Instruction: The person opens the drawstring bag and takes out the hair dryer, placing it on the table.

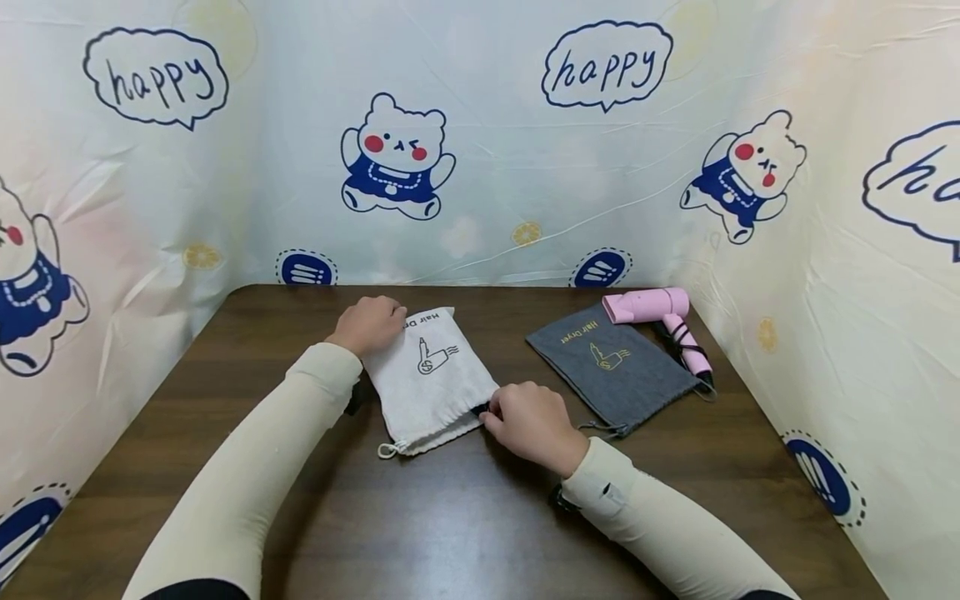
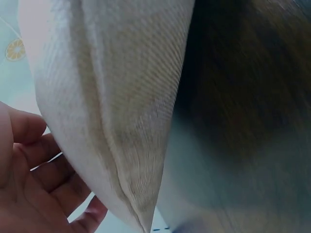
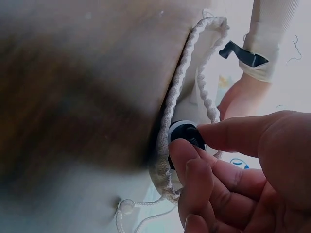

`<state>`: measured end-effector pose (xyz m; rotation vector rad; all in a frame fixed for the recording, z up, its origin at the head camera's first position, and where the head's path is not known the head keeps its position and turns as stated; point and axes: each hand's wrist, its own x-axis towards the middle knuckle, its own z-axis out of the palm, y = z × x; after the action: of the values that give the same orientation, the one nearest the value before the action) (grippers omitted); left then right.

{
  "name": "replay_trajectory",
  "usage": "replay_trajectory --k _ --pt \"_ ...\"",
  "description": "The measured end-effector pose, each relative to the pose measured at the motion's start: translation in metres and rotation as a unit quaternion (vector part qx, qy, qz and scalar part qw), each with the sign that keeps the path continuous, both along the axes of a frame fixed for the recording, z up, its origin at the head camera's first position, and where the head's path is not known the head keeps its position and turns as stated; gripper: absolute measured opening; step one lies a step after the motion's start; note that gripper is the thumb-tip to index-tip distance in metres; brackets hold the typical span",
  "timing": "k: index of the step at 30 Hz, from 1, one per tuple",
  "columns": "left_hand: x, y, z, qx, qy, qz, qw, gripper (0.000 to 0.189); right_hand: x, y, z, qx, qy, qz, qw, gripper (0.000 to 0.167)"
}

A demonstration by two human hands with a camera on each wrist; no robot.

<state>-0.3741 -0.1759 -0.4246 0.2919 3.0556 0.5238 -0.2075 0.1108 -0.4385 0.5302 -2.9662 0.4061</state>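
Observation:
A white drawstring bag (image 1: 431, 375) printed "Hair Dryer" with a dryer drawing lies on the table, its mouth facing the person. At its far left corner, my left hand (image 1: 369, 323) grips the cloth; in the left wrist view the fingers (image 2: 53, 170) curl against the bag's edge (image 2: 112, 97). My right hand (image 1: 532, 422) is at the right side of the mouth. Between thumb and fingers it pinches a round black end with a pale rim (image 3: 187, 133), within the corded opening (image 3: 170, 104). The rest of that thing is hidden inside the bag.
To the right lies a grey drawstring bag (image 1: 600, 367) with a gold dryer print. A pink hair dryer (image 1: 645, 306), its black cord wound round the handle, rests across that bag's far right edge. A printed curtain (image 1: 487, 167) encloses the brown table (image 1: 420, 533) at the back and sides.

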Motion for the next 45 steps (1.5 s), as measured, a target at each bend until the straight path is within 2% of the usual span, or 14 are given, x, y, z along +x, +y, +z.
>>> replay_trajectory --k 8,20,27,35,45 --pt "0.001 0.003 0.002 0.033 -0.030 0.020 0.9988 0.046 -0.001 -0.002 0.001 0.006 0.010 0.002 0.9999 0.040" --pt "0.002 0.004 0.003 0.053 -0.077 0.056 0.9940 0.051 0.001 -0.002 0.001 0.004 0.016 0.009 0.9998 0.041" --pt "-0.001 0.003 0.001 0.072 -0.108 0.069 0.9891 0.040 0.002 -0.002 0.002 0.004 0.015 0.012 0.9998 0.041" --pt "-0.006 0.003 -0.002 0.084 -0.085 0.078 0.9898 0.043 0.002 -0.002 0.003 -0.002 0.014 0.015 0.9998 0.042" --pt "-0.006 0.005 -0.006 0.089 -0.095 0.091 0.9874 0.039 0.005 -0.001 0.001 -0.005 0.020 0.014 0.9997 0.039"
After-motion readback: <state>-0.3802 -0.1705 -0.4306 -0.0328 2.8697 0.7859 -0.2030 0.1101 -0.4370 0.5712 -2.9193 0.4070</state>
